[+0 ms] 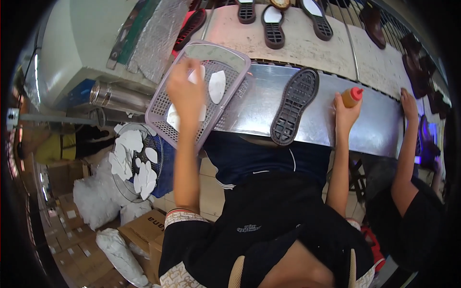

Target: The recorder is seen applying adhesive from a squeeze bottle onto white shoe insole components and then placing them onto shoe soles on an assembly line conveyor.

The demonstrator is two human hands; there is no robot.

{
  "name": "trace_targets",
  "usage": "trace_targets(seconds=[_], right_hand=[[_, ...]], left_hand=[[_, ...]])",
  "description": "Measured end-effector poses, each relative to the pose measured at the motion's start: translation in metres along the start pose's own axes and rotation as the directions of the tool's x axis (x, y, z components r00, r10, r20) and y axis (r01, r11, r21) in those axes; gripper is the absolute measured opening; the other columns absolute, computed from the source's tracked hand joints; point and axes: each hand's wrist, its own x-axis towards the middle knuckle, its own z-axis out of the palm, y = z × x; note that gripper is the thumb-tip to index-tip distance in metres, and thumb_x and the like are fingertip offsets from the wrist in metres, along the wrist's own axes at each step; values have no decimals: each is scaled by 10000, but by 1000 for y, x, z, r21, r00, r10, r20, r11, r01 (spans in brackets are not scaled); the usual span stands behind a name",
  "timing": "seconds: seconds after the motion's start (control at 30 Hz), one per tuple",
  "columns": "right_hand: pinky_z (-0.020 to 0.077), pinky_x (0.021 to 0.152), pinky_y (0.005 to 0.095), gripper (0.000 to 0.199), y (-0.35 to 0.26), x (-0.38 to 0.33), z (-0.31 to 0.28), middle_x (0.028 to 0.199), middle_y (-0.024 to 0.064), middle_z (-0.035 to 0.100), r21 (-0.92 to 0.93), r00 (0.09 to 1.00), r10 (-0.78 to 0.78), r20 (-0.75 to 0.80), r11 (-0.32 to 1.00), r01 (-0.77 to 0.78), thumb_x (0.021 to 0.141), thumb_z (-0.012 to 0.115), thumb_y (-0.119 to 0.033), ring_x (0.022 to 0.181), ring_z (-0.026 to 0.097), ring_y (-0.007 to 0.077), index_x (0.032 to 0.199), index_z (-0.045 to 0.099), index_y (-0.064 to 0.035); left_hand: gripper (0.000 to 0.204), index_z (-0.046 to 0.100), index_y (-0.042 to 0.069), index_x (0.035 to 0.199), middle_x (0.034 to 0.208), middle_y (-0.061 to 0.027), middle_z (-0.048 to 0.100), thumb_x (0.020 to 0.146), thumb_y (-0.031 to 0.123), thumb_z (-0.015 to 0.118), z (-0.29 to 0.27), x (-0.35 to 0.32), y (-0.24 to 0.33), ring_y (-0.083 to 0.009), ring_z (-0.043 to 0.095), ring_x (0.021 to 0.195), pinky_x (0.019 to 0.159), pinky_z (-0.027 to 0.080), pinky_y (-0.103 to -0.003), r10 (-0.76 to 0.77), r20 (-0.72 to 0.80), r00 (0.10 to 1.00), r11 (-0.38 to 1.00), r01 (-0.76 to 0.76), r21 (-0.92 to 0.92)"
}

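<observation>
My left hand (pixel 186 89) is over a pale purple basket (pixel 222 116), its fingers closed on a thin white pad (pixel 197 75); motion blurs the fingertips. Another white pad (pixel 217 87) lies in the basket by its right side, and more white pieces (pixel 173 116) lie partly behind my wrist. On the metal bench, my right hand (pixel 346 113) is wrapped round an amber squeeze bottle (pixel 353 97) with a red nozzle cap. Between my hands rests a dark shoe sole (pixel 294 106), its gridded face up, touched by neither hand.
Beyond the metal bench (pixel 259 79) runs a pale conveyor (pixel 307 45) carrying dark soles (pixel 273 36), some with white pads at the heel. A steel flask (pixel 115 97) stands left of the basket. Lower left is a wire basket of white pads (pixel 128 141). A co-worker's arm (pixel 406 149) reaches in at right.
</observation>
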Motion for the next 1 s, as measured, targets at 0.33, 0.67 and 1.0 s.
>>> trace_targets(seconds=[0.33, 0.67, 1.0], right_hand=[[486, 759, 335, 488, -26, -6, 8, 921, 151, 643, 22, 998, 55, 35, 998, -56, 660, 772, -199, 845, 630, 258, 1042, 519, -30], [422, 815, 435, 689, -16, 2, 8, 955, 231, 594, -290, 997, 6, 83, 957, 18, 700, 722, -373, 869, 593, 383, 1096, 351, 51], [367, 874, 434, 662, -2, -8, 0, 1017, 197, 556, -237, 973, -51, 226, 966, 105, 684, 745, -350, 912, 560, 368, 1081, 380, 34]], left_hand=[[484, 600, -21, 1061, 938, -202, 638, 711, 289, 727, 20, 40, -159, -340, 623, 873, 768, 492, -402, -155, 712, 685, 940, -119, 319], [244, 628, -53, 984, 760, -41, 643, 837, 132, 565, 29, 15, 69, -107, 574, 680, 617, 439, -232, 86, 612, 786, 862, 249, -442], [254, 626, -72, 974, 773, -14, 636, 801, 98, 550, 172, -25, 46, -69, 549, 657, 594, 426, -213, 145, 861, 487, 919, 256, -300]])
